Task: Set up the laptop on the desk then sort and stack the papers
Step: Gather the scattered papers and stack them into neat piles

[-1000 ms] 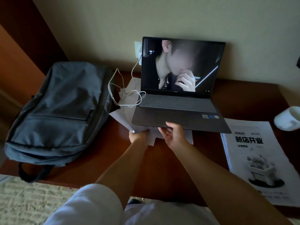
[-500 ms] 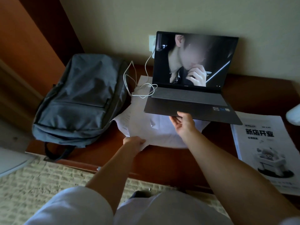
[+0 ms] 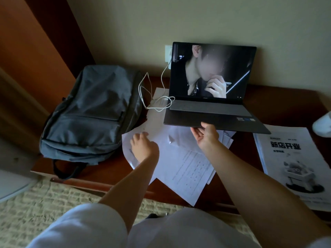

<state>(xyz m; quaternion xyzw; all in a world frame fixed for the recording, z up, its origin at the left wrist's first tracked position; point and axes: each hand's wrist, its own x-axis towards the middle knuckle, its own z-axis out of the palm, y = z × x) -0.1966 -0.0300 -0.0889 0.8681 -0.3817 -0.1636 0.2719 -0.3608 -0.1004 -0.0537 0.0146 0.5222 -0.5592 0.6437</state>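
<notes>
On the dark wooden surface [image 3: 111, 169], the open grey laptop [image 3: 211, 115] is set at the back against the wall. Loose white paper sheets [image 3: 179, 158] are spread before and beneath it. A grey fabric backpack [image 3: 89, 113] lies left; a printed white booklet [image 3: 290, 158] lies right.

A grey backpack [image 3: 89, 115] lies flat at nine o'clock. A white cable [image 3: 154, 97] loops beside it at eleven, running to a wall socket [image 3: 168, 51]. A white cup [image 3: 323, 125] sits at three. Patterned carpet [image 3: 44, 203] spreads at seven.
</notes>
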